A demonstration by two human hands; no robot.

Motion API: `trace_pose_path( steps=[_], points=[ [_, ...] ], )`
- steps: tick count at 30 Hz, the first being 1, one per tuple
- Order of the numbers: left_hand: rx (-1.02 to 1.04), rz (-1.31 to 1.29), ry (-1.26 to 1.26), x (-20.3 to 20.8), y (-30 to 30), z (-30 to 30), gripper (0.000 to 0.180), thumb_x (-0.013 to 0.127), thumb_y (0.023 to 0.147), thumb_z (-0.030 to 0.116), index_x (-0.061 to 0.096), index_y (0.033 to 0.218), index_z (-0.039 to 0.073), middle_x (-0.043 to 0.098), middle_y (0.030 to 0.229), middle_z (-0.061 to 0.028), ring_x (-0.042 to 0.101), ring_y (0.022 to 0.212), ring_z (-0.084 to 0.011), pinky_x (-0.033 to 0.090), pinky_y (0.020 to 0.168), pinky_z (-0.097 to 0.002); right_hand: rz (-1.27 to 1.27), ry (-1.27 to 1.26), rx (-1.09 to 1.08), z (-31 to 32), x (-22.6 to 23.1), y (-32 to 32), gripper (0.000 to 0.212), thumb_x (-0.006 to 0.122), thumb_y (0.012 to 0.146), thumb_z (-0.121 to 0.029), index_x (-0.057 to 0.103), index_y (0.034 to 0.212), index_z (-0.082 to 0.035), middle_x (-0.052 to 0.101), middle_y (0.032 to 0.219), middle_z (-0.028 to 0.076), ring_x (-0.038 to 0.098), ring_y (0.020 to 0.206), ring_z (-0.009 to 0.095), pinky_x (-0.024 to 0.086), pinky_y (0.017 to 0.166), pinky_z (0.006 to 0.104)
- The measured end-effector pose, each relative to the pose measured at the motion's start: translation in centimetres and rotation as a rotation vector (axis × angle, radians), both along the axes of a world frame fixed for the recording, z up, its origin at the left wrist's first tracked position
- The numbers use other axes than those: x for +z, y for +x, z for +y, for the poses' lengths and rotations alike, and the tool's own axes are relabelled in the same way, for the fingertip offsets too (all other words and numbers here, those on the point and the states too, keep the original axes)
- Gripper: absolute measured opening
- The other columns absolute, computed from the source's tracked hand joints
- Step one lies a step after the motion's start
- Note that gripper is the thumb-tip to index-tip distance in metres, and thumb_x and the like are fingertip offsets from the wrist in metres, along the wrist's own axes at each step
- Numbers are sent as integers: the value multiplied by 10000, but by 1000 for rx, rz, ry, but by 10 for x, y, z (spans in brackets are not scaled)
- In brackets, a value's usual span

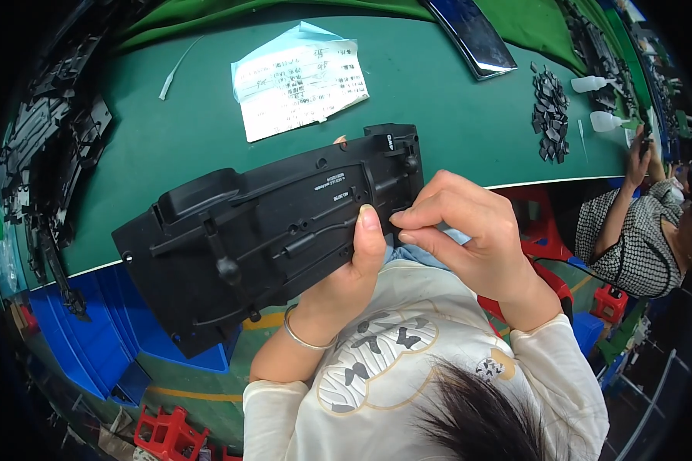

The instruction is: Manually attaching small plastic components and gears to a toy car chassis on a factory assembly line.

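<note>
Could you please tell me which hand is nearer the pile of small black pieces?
Right: the right hand is at the right end of the black panel, below-left of the pile; the left hand grips the panel's lower edge, farther left.

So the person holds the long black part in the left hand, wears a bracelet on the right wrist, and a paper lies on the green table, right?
Not quite: the bracelet is on the left wrist, as the head view shows. The left hand does hold the black part, and the paper lies on the green table.

White paper (300, 100), red stool (167, 432), blue bin (75, 330)
</note>
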State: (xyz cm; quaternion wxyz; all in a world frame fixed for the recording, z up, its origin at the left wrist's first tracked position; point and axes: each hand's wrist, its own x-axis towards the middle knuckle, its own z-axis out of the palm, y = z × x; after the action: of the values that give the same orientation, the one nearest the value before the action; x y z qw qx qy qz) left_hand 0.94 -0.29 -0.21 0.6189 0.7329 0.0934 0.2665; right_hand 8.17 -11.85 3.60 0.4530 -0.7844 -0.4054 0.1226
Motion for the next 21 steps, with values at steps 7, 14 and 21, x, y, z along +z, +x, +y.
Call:
trace_pose_path(
  steps=[7,14,21],
  points=[
    [-201,132,-148,-2,-3,4,335,387,785,73,401,1087,-71,512,945,-122,505,835,-176,394,781,-297,263,-6,-120,-3,3,-5,92,619,658,-22,533,685,-3,453,664,48,465,558,101,377,464,210],
    [-196,55,-292,2,4,2,416,382,780,106,312,1142,-85,513,950,-118,500,854,-173,370,827,-305,257,-26,-122,2,-1,-9,103,591,661,-27,495,638,3,374,657,48,381,531,113,321,449,221],
    [-210,71,-242,11,3,7,410,386,767,103,329,1127,-84,518,951,-127,501,869,-186,368,831,-314,269,-77,-121,4,2,-6,80,572,635,8,498,603,4,379,641,31,379,567,92,314,451,191]
  ],
)
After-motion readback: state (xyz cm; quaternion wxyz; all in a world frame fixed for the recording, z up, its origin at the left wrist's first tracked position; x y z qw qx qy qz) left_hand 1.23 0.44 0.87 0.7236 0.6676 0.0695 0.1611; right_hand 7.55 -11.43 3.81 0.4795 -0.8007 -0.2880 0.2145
